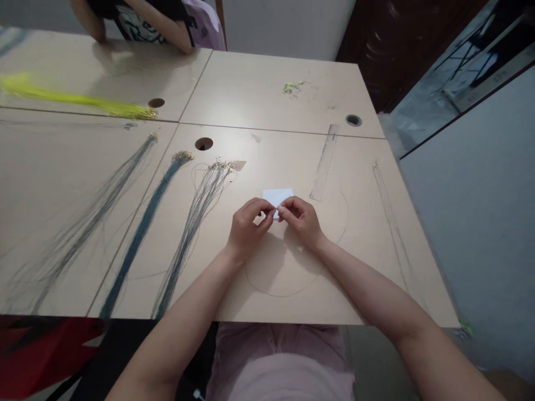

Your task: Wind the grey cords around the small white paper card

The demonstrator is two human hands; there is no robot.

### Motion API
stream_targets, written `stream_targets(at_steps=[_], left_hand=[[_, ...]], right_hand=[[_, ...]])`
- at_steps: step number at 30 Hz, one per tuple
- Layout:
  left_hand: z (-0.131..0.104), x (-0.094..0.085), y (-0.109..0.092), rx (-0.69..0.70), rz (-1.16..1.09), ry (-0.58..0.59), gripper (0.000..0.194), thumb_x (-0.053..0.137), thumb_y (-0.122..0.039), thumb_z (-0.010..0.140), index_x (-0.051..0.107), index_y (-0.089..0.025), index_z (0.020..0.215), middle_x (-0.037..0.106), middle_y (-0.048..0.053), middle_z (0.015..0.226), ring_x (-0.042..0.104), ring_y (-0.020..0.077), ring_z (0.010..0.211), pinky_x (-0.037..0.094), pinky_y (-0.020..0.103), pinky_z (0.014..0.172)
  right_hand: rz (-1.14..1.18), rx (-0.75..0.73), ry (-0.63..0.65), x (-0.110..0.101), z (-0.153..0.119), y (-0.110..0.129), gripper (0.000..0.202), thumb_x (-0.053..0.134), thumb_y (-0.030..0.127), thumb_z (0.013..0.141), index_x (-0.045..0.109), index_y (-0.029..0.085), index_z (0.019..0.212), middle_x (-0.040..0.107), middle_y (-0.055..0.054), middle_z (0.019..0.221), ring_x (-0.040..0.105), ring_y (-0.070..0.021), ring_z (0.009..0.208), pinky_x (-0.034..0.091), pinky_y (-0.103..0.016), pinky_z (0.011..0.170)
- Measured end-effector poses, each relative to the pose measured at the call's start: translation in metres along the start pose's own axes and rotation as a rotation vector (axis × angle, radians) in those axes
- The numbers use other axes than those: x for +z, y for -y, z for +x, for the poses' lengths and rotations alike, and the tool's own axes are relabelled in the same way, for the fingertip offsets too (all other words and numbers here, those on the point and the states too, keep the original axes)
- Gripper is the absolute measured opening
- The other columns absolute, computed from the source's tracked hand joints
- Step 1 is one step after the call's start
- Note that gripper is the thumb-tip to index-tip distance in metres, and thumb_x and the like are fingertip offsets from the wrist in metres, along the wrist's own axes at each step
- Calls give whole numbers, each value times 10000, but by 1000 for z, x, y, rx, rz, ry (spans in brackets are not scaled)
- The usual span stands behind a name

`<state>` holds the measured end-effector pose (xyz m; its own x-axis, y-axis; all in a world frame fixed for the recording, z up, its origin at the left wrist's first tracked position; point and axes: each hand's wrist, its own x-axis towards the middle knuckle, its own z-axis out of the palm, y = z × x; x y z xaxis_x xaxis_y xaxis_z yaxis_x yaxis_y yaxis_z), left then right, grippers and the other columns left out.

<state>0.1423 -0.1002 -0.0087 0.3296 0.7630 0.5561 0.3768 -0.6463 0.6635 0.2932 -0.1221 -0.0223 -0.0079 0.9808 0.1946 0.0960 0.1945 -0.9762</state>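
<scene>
Both hands meet over a small white paper (pixel 278 196) on the light wooden table. My left hand (pixel 251 224) pinches thumb against forefinger at the paper's lower edge. Fingertips touching it from the other side, my right hand (pixel 301 220) is also closed in a pinch. A thin dark cord (pixel 284 296) curves in a loop on the table below and to the right of the hands. What lies between the fingertips is too small to make out. To the right of the paper is a clear ruler (pixel 324 164).
Left of the hands lie a grey cord bundle (pixel 196 220), a blue-green bundle (pixel 148 217), another grey bundle (pixel 112 195) and a yellow bundle (pixel 83 99). Thin cords (pixel 390 217) lie at right. Yellow-green scraps (pixel 293 87) are farther back. Another person's forearms (pixel 167 28) rest at the far edge.
</scene>
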Motion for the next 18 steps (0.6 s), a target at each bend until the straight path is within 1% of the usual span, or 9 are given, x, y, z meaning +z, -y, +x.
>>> stream_targets(at_steps=[7,18], left_hand=[[-1,0,2,32,13,0,49,541,-120,783,548,-169,782,599,7,728,529,88,670,442,220,617],[-1,1,5,56,13,12,51,528,-122,791,549,-167,799,600,18,748,543,92,692,453,220,631]], right_hand=[[1,16,0,1,0,-1,158,549,327,805,540,183,742,565,7,672,570,-114,615,452,-264,605],[4,17,13,0,0,-1,148,544,313,808,545,179,747,570,9,655,558,-110,609,445,-262,611]])
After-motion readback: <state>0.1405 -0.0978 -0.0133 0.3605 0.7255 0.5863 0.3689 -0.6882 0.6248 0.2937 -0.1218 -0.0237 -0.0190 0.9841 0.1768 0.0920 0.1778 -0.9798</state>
